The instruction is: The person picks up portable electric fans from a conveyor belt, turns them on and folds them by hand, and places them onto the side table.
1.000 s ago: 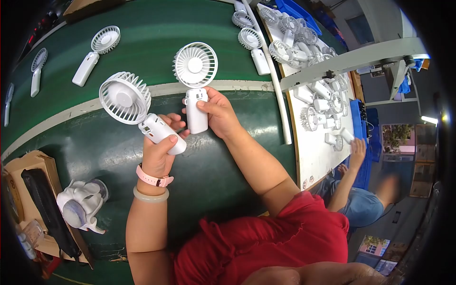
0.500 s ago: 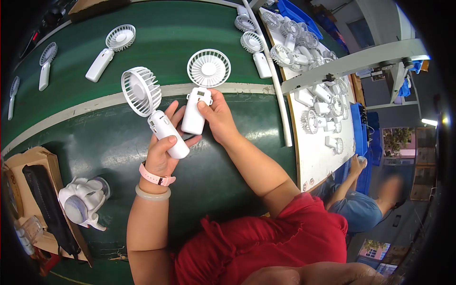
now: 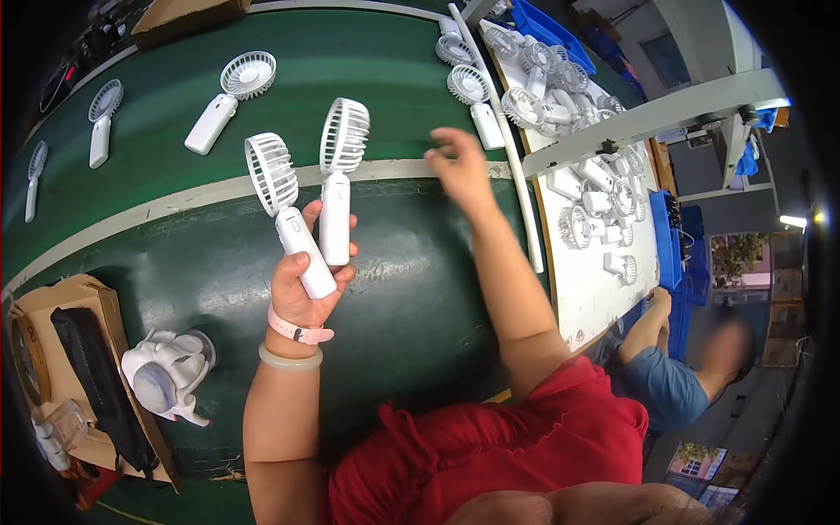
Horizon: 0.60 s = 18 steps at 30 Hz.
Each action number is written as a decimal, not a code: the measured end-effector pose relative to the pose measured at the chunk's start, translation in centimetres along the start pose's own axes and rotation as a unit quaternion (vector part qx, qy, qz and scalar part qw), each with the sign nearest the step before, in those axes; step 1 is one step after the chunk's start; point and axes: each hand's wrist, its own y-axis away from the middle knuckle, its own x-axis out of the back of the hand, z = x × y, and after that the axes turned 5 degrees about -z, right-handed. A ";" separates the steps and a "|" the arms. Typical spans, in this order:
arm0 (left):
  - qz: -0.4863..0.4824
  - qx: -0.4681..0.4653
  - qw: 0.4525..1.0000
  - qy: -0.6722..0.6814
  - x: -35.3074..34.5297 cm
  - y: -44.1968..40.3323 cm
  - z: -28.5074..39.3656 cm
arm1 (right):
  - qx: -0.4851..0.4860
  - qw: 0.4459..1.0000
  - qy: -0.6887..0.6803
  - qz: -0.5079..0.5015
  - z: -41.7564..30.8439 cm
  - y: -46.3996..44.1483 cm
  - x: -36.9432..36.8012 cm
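Note:
My left hand (image 3: 306, 284) is closed round two white handheld fans, side by side with their round heads pointing up. The nearer-left fan (image 3: 304, 254) lies under my thumb; the other fan (image 3: 335, 219) rests against my fingers to its right. My right hand (image 3: 461, 166) is empty, raised over the edge strip of the green belt with its fingers apart and bent. Close to its upper right lies another white fan (image 3: 486, 125). More fans lie on the belt, among them one (image 3: 212, 123) up and to the left of my left hand.
A white table (image 3: 591, 297) at right bears a heap of fans, with a white metal bar (image 3: 647, 125) above it. A co-worker (image 3: 661, 385) sits beside blue bins. At lower left are a white mask-like item (image 3: 166, 376) and a cardboard tray (image 3: 103, 306) holding a black pouch.
My right hand has let go of its fan and moved right, up to the belt's edge. Both fans are now in my left hand, turned more side-on. The fans on the belt have shifted right.

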 end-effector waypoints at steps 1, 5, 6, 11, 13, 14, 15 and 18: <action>-0.001 -0.001 1.000 0.001 0.2 0.0 0.0 | 0.051 0.985 0.159 0.045 1.3 -1.3 1.5; 0.022 -0.014 0.999 0.030 0.5 0.1 0.0 | -0.098 0.901 0.419 0.062 4.4 -4.2 4.5; 0.032 -0.016 0.998 0.043 0.5 0.1 0.1 | -0.131 0.881 0.452 0.047 4.4 -4.6 4.6; 0.053 -0.024 0.998 0.034 0.5 0.1 0.0 | -0.144 0.856 0.496 0.033 4.7 -6.1 3.3; 0.055 -0.023 0.998 0.029 0.4 0.0 0.1 | -0.160 0.864 0.477 0.028 4.8 -6.6 2.8; 0.058 -0.020 0.998 0.030 0.2 0.0 0.2 | -0.170 0.889 0.425 0.014 4.7 -6.8 2.7; 0.061 -0.018 0.997 0.031 0.2 0.1 0.2 | -0.164 0.914 0.370 -0.009 4.2 -6.7 2.6; 0.064 -0.006 0.998 0.027 0.3 0.1 0.3 | -0.166 0.966 -0.165 -0.111 4.2 -6.0 1.7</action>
